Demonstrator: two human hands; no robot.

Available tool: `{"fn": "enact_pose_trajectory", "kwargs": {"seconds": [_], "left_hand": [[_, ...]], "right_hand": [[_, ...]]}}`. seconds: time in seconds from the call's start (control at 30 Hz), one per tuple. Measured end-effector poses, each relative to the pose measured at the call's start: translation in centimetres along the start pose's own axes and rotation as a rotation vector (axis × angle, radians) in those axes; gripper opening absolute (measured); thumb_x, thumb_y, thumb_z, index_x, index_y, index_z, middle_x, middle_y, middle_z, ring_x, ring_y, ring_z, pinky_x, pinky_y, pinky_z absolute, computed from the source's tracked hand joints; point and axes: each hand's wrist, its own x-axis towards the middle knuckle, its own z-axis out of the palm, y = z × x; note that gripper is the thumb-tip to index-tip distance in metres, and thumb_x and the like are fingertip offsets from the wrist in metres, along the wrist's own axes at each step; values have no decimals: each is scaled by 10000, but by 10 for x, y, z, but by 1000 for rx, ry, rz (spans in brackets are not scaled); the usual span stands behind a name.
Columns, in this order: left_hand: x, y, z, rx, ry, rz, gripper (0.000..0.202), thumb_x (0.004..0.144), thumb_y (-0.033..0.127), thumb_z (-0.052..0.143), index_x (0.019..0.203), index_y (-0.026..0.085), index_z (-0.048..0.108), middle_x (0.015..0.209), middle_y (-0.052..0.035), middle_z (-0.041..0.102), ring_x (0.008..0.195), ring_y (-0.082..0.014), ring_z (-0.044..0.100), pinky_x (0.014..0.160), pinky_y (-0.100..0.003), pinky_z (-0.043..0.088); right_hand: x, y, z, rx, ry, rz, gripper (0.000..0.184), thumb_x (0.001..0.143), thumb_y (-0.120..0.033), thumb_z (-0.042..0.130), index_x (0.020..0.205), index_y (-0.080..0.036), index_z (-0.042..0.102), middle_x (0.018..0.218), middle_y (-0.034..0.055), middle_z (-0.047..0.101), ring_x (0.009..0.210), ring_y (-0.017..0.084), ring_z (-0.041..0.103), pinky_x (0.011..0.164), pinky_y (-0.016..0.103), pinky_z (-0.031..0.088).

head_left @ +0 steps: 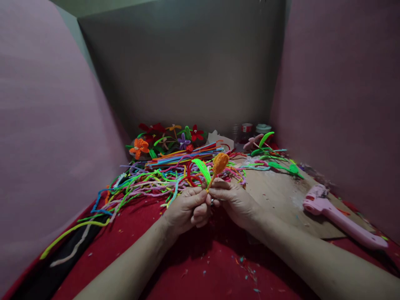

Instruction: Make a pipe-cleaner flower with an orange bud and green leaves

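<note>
My left hand (187, 208) and my right hand (233, 200) meet over the red cloth (200, 258), both pinched on the stem of a small pipe-cleaner flower. Its orange bud (220, 162) and a bright green leaf (201, 168) stick up just above my fingertips. Behind my hands lies a tangled heap of coloured pipe cleaners (150, 181).
Finished pipe-cleaner flowers (165, 139) stand at the back left. A bundle of straight pipe cleaners (184, 156) lies in front of them. A brown board (281, 196) at the right carries green pieces (275, 160) and a pink glue gun (337, 216). Jars (250, 131) stand at the back. Pink walls close both sides.
</note>
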Motion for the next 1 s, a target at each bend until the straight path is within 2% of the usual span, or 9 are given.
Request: {"fn": "enact_pose_trajectory", "kwargs": {"seconds": [0.07, 0.17, 0.37, 0.47, 0.57, 0.7, 0.8, 1.0], "left_hand": [[0, 1, 2, 100, 43, 10, 228, 832, 331, 503, 722, 141, 564, 382, 77, 375, 291, -36, 272, 323, -157, 304], [0, 3, 5, 378, 170, 85, 241, 843, 352, 485, 763, 139, 564, 467, 47, 475, 370, -47, 391, 397, -160, 336], [-2, -1, 7, 950, 400, 276, 204, 804, 335, 528, 893, 156, 566, 758, -2, 595, 618, -105, 525, 569, -211, 413], [-3, -4, 7, 1234, 450, 395, 144, 820, 281, 493, 879, 173, 568, 777, -17, 609, 686, -126, 544, 643, -226, 406], [-3, -5, 6, 1414, 463, 440, 130, 832, 249, 459, 882, 184, 560, 786, -32, 624, 678, -134, 564, 643, -228, 398], [-3, -7, 3, 1533, 439, 462, 153, 856, 242, 408, 827, 192, 551, 711, -19, 596, 634, -128, 551, 608, -217, 377], [-3, -8, 2, 1545, 438, 487, 183, 859, 222, 389, 753, 195, 537, 644, 3, 545, 585, -115, 507, 584, -211, 353], [-2, -5, 7, 1215, 486, 399, 226, 851, 267, 423, 665, 181, 518, 579, 32, 444, 541, -90, 399, 542, -192, 331]], "right_hand": [[0, -1, 0, -19, 33, -9, 115, 644, -190, 688, 604, -144, 591, 562, -29, 557, 520, 72, 470, 506, 207, 335], [0, -2, 2, -3, 77, -7, 137, 609, -212, 715, 656, -160, 598, 601, -32, 574, 517, 90, 500, 503, 225, 366], [-2, -2, 6, -13, 232, -11, 143, 571, -196, 735, 660, -166, 626, 657, -34, 607, 586, 89, 522, 520, 209, 366], [-2, -1, 6, -35, 267, 3, 138, 567, -199, 731, 659, -155, 637, 653, -24, 609, 588, 90, 516, 512, 206, 343], [-2, 1, 6, -83, 295, 6, 148, 566, -215, 729, 664, -141, 646, 640, -16, 600, 570, 82, 492, 494, 205, 308], [-3, 3, 5, -121, 303, 4, 133, 580, -226, 718, 642, -134, 644, 595, -25, 572, 536, 69, 448, 481, 208, 278], [-3, 4, 3, -116, 297, 12, 126, 589, -232, 718, 635, -139, 647, 599, -25, 575, 547, 74, 454, 481, 208, 275], [-3, 6, 0, -138, 185, -24, 132, 642, -260, 702, 720, -155, 687, 669, -6, 615, 572, 88, 471, 506, 216, 317]]}}
